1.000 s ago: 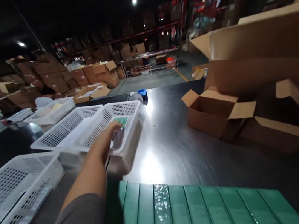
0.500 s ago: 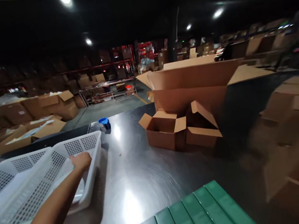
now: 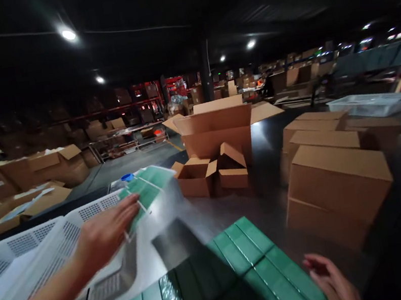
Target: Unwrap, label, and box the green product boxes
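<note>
Head view | left hand: gripping green sheet, which extends beyond it; white basket close by | right hand: part-curled, nothing seen in it, beside green packs, contact unclear | I judge: sheet-handling step; next calls for firm, level hold

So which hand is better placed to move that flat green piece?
Probably the left hand: it grips the flat green piece. The right hand is farther off, beside the green packs, seemingly empty.
</note>
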